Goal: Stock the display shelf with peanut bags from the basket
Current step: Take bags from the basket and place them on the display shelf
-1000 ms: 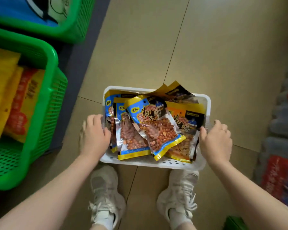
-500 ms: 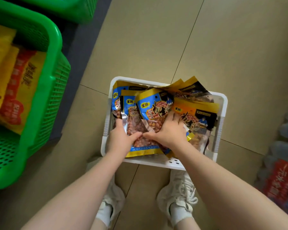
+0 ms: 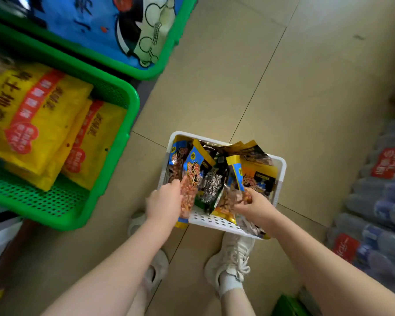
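A white perforated basket sits on the tiled floor just in front of my feet, holding several peanut bags with blue and yellow tops. My left hand is shut on a blue-and-yellow peanut bag at the basket's left side, tilting it up on edge. My right hand grips another peanut bag by its lower end, also raised. Between them a green-and-black bag shows. Orange bags lie at the basket's right.
A green crate with yellow-and-red packs stands at the left, and a second green crate with blue packs lies behind it. Shrink-wrapped water bottles line the right side. My white shoes are under the basket's near edge.
My hands left the basket's sides, went onto the bags, and now each has lifted a bag up on edge, spreading the pile apart. The view has swung so the crates show more.
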The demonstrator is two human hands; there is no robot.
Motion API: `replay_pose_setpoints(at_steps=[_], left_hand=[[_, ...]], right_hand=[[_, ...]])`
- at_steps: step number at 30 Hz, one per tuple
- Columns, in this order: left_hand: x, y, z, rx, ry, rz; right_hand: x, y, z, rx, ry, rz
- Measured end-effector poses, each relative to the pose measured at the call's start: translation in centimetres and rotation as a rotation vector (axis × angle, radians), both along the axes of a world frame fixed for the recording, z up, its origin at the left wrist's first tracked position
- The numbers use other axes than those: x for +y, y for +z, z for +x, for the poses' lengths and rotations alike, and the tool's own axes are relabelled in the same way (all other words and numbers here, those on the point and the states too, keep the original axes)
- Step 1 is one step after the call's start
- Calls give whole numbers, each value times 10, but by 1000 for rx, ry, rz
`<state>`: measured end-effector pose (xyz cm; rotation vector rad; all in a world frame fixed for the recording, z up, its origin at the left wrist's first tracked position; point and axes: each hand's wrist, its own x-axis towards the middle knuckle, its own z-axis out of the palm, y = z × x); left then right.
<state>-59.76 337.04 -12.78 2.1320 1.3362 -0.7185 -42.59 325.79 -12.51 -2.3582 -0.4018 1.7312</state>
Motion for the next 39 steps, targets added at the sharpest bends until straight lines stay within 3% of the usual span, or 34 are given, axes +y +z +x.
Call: replay_pose_setpoints(at_steps=[2, 7, 12, 15, 23, 32, 39], left_hand=[[3, 33, -4, -3, -57, 40], [0, 138, -15, -115, -224, 164], [-5, 245, -23, -85, -302, 189], [-17, 325, -30, -118, -322, 317], [-39, 533, -122, -4, 33, 816], [-108, 709, -291, -31, 700, 1171], [-173, 794, -442, 170, 664, 1539]], right_hand=[[3, 35, 5, -23, 35, 21], [14, 142, 17, -315, 104, 61], [18, 237, 20, -328, 67, 130], [24, 308, 17, -315, 82, 223], [84, 484, -55, -203, 341, 586], [121, 675, -253, -84, 688, 1167], [97, 779, -425, -71, 634, 1509]])
